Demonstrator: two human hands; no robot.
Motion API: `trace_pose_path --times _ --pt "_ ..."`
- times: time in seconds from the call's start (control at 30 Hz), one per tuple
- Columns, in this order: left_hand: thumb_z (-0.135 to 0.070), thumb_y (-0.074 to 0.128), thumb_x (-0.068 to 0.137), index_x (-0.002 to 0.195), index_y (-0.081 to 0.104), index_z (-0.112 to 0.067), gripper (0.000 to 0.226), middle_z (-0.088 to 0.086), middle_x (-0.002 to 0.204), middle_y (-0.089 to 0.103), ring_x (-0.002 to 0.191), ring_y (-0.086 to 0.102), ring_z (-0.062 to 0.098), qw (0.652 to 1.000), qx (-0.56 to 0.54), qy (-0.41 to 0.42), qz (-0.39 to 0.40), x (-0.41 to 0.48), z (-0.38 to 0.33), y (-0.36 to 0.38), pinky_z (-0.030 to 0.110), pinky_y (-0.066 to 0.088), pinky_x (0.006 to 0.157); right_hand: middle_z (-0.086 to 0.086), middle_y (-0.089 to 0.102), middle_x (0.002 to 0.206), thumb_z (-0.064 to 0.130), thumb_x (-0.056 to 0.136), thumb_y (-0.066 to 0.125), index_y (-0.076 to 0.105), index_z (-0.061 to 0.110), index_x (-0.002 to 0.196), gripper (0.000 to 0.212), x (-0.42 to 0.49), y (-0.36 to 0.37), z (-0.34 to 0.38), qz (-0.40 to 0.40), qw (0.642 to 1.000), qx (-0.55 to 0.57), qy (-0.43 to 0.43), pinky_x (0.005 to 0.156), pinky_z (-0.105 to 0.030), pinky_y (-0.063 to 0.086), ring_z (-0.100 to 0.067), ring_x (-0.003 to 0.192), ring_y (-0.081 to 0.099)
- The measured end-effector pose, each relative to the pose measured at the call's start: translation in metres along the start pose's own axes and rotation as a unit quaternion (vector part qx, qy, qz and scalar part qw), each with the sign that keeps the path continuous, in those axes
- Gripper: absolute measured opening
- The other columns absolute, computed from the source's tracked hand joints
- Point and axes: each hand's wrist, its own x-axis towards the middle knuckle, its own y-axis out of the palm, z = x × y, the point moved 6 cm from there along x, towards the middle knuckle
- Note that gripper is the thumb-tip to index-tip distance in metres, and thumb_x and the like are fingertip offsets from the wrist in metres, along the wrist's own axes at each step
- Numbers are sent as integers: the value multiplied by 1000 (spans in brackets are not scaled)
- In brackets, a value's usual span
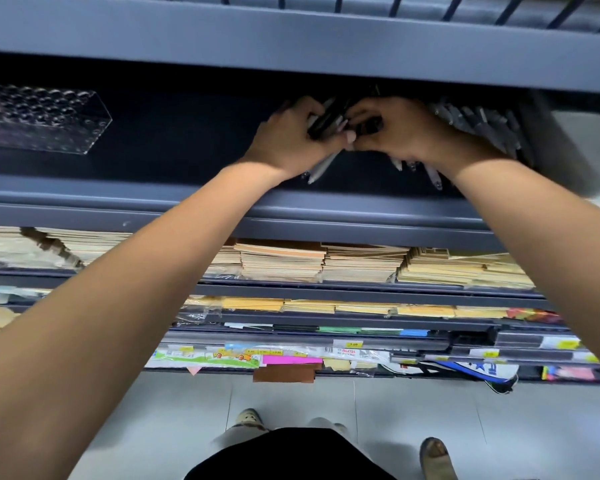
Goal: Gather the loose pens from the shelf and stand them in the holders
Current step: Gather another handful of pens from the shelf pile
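Both hands reach into a dark grey shelf [222, 195]. My left hand [288, 140] grips a bundle of dark and grey pens [326, 124]; one grey pen [321, 168] sticks out below the fist. My right hand [406, 133] touches the left one and also grips pens, with several tips [433, 176] poking out under the palm. A clear holder with round holes [45, 119] lies at the shelf's left, empty as far as I can see. Several grey pens stand packed in a holder [482, 126] just right of my right hand.
An upper shelf edge [291, 39] overhangs the hands. Below, lower shelves hold stacks of brown notebooks [326, 261], yellow envelopes [361, 306] and coloured paper. Grey floor tiles and my feet [250, 419] are at the bottom.
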Motion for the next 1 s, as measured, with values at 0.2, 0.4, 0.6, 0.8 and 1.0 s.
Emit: trace_pose_path --times 0.2,0.4,0.6,0.8,1.0 --pt "-56 70 77 144 38 -15 84 17 145 45 130 43 38 971 224 -35 79 7 -22 -2 47 42 102 -12 59 126 4 93 57 53 8 130 38 18 -8 -10 2 999 25 34 95 -21 41 -23 119 55" --pt "-25 60 89 53 62 0 44 11 41 60 36 56 24 930 267 -112 228 -5 -29 -21 20 43 47 -8 55 132 22 101 41 55 17 127 31 46 -8 -12 8 997 -36 68 105 -30 37 -23 121 50" --pt "-20 58 90 132 52 3 48 24 104 70 92 67 37 949 257 -99 153 -7 0 -36 28 43 66 -8 51 118 16 101 43 48 4 134 36 76 10 -2 -19 995 -33 96 43 -8 36 -18 76 54" --pt "-22 63 83 95 57 -6 21 11 78 58 90 63 36 957 248 -104 105 4 16 -44 31 44 66 -15 53 132 32 101 44 50 12 128 35 79 25 9 -23 995 -42 93 88 -29 43 -31 111 57" --pt "-25 62 83 87 53 -8 20 15 93 60 90 60 36 968 228 -93 54 10 22 -51 33 45 69 -8 52 133 18 101 42 43 4 139 40 75 21 5 5 994 -40 104 36 1 30 2 59 42"
